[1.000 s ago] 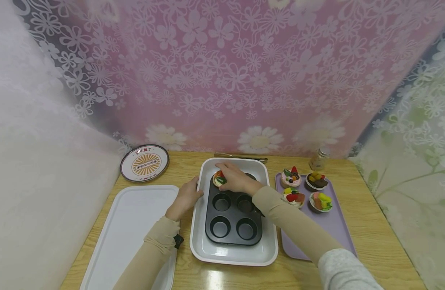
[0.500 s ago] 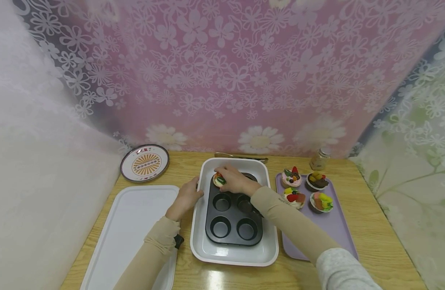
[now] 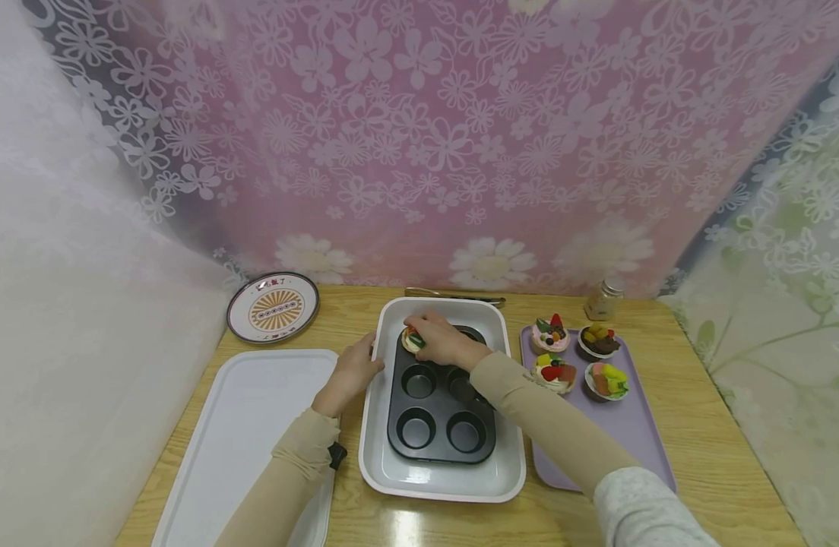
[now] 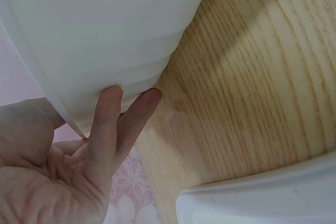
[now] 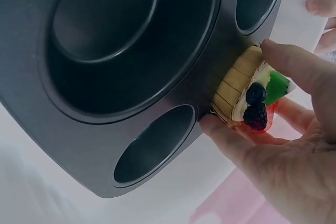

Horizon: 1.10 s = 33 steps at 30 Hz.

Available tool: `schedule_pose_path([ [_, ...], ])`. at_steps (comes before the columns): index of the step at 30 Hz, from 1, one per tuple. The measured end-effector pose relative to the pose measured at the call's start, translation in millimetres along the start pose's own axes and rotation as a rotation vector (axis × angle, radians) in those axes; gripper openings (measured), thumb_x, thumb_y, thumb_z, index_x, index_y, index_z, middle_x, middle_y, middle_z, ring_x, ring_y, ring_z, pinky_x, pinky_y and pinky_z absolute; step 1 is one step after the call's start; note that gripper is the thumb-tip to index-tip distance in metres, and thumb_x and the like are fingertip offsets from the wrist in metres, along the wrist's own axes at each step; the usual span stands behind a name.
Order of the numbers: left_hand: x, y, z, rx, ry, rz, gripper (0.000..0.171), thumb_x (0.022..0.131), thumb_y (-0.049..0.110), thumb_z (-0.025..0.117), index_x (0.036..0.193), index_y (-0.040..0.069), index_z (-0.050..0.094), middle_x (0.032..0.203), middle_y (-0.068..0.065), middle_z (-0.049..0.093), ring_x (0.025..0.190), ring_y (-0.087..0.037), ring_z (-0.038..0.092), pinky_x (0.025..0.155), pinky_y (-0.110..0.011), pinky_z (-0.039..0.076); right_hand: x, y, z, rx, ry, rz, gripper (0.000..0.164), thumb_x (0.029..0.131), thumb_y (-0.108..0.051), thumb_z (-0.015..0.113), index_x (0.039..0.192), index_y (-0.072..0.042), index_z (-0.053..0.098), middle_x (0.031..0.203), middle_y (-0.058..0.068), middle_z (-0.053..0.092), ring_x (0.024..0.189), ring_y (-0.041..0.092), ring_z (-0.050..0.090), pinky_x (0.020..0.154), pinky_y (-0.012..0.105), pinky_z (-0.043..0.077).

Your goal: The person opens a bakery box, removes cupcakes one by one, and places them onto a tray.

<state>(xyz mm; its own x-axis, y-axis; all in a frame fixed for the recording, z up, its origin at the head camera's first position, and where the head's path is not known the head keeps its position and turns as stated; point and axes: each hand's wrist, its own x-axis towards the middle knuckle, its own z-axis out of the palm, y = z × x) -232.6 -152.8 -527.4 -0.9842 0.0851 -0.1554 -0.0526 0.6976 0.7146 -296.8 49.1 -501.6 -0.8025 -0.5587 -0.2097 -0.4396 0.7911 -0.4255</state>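
In the head view, my right hand (image 3: 447,342) grips a fruit-topped cupcake (image 3: 410,339) at the far-left cup of a dark muffin pan (image 3: 441,406). The right wrist view shows thumb and fingers around the cupcake (image 5: 236,90), its ridged tan case low against the pan, with dark berries and a green piece on its cream. The other cups that show hold nothing. Beneath the pan is a deep white tray (image 3: 419,493). My left hand (image 3: 353,370) holds its left wall, with the thumb over the rim and the fingers (image 4: 105,124) against the outside.
On the right, a purple tray (image 3: 625,448) bears several fruit-topped cupcakes, one of them a dark chocolate cupcake (image 3: 596,342). A flat white tray (image 3: 255,441) lies at left, a patterned plate (image 3: 273,308) behind it. Tongs (image 3: 454,296) and a small jar (image 3: 604,298) are along the back.
The right hand and the cupcake shift very slightly at the far-left cup, the fingers bending closer over it. The left hand stays on the tray's wall.
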Motion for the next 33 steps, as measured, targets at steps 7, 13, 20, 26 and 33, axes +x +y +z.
schedule_pose_path([
  [7, 0.0, -1.2, -0.4, 0.0, -0.004, -0.001, 0.064, 0.096, 0.007, 0.062, 0.157, 0.001, 0.044, 0.133, -0.027, 0.069, 0.116, -0.039, 0.071, 0.091, -0.049, 0.063, 1.6, -1.4, 2.1, -0.053, 0.02, -0.013, 0.069, 0.091, -0.012, 0.08, 0.153, -0.01, 0.05, 0.145, 0.022, 0.054, 0.133, 0.036, 0.053, 0.113, 0.05, 0.048],
  [13, 0.8, -3.2, 0.6, -0.004, -0.01, -0.009, 0.064, 0.096, 0.008, 0.062, 0.157, 0.002, 0.044, 0.131, -0.025, 0.07, 0.114, -0.037, 0.071, 0.09, -0.048, 0.063, 2.0, -2.0, 3.8, -0.077, 0.034, -0.016, 0.068, 0.089, -0.013, 0.082, 0.149, -0.009, 0.052, 0.14, 0.021, 0.056, 0.126, 0.034, 0.056, 0.108, 0.049, 0.051],
  [20, 1.3, -3.7, 0.0, -0.003, 0.006, 0.005, 0.066, 0.094, 0.008, 0.062, 0.158, 0.002, 0.045, 0.128, -0.025, 0.071, 0.112, -0.037, 0.071, 0.091, -0.049, 0.062, 1.8, -3.7, 4.6, -0.052, 0.069, -0.012, 0.069, 0.087, -0.012, 0.084, 0.149, -0.008, 0.053, 0.14, 0.022, 0.057, 0.127, 0.036, 0.057, 0.108, 0.05, 0.051],
  [26, 0.6, -3.1, 0.2, -0.001, 0.008, 0.002, 0.065, 0.094, 0.009, 0.061, 0.157, 0.002, 0.045, 0.131, -0.025, 0.07, 0.115, -0.037, 0.07, 0.094, -0.049, 0.062, 1.0, -5.4, 5.3, -0.039, 0.095, -0.006, 0.069, 0.085, -0.01, 0.085, 0.147, -0.007, 0.054, 0.137, 0.021, 0.058, 0.124, 0.035, 0.058, 0.106, 0.049, 0.052],
  [33, -0.3, -2.1, -1.0, -0.006, 0.001, 0.001, 0.066, 0.095, 0.008, 0.061, 0.158, 0.001, 0.044, 0.133, -0.026, 0.069, 0.116, -0.038, 0.07, 0.093, -0.05, 0.062, 1.0, -5.6, 5.3, -0.02, 0.087, 0.001, 0.069, 0.086, -0.01, 0.085, 0.147, -0.007, 0.053, 0.138, 0.021, 0.056, 0.123, 0.035, 0.057, 0.106, 0.05, 0.052],
])
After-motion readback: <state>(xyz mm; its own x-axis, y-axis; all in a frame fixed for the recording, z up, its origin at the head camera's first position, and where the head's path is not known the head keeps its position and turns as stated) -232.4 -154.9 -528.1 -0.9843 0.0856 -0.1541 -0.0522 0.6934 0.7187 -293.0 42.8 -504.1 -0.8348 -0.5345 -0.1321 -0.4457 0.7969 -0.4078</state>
